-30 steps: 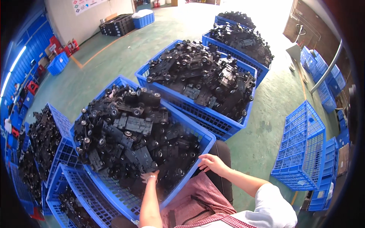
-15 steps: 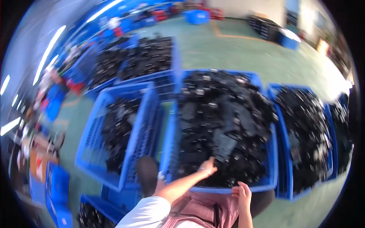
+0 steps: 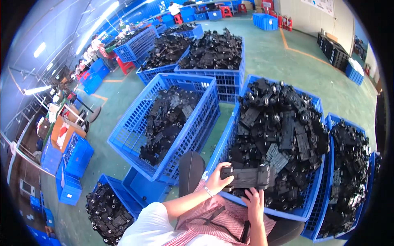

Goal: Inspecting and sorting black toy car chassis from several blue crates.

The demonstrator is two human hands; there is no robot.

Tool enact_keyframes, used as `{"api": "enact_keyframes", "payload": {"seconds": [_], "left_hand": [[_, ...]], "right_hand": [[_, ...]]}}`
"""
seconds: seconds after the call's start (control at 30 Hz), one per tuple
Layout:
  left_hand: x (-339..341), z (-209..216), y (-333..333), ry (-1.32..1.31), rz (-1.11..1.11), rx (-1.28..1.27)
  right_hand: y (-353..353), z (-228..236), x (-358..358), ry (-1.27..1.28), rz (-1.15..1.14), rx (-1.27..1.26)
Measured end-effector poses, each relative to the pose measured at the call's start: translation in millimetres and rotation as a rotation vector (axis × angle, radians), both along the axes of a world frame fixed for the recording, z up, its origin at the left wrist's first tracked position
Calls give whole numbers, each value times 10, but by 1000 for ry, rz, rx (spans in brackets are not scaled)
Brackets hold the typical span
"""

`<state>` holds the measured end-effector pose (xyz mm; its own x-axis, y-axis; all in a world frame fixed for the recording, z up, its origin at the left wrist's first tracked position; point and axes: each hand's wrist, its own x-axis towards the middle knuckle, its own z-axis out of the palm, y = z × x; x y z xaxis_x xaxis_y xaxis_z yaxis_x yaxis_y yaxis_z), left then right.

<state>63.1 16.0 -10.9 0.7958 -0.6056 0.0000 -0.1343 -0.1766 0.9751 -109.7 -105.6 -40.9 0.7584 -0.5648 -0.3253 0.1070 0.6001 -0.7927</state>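
In the head view my left hand [image 3: 214, 180] grips one end of a black toy car chassis [image 3: 245, 177], thumb on top. The chassis lies level above the near edge of a large blue crate [image 3: 305, 215]. Just below its other end is my right hand [image 3: 254, 199], fingers stretched and apart, tips at the chassis's near edge; whether they press on it I cannot tell. Heaped in the crate are many similar black chassis with small wheels [image 3: 283, 119]. A greyer chassis [image 3: 276, 158] lies on this heap just beyond the held one.
Left of my knee stands a part-filled blue slatted crate [image 3: 180, 158]. More filled crates stand behind it, and one full crate [image 3: 328, 213] stands at right. A low bin of chassis [image 3: 108, 213] sits at lower left. Green floor [image 3: 283, 65] stretches beyond; people [image 3: 98, 45] work far left.
My left hand, earlier reaching down into the heap, now holds a chassis above the crate's near edge. My right hand has come up to it. The view has swung left.
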Motion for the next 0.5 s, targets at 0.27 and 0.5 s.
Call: {"api": "enact_keyframes", "payload": {"seconds": [0.27,0.5], "left_hand": [[-552,1,-147,474,-18,-264],[-497,39,-163,-273,-168,50]], "right_hand": [[-157,469,261,7,-21,55],[-231,378,31,-114,-26,-3]]}}
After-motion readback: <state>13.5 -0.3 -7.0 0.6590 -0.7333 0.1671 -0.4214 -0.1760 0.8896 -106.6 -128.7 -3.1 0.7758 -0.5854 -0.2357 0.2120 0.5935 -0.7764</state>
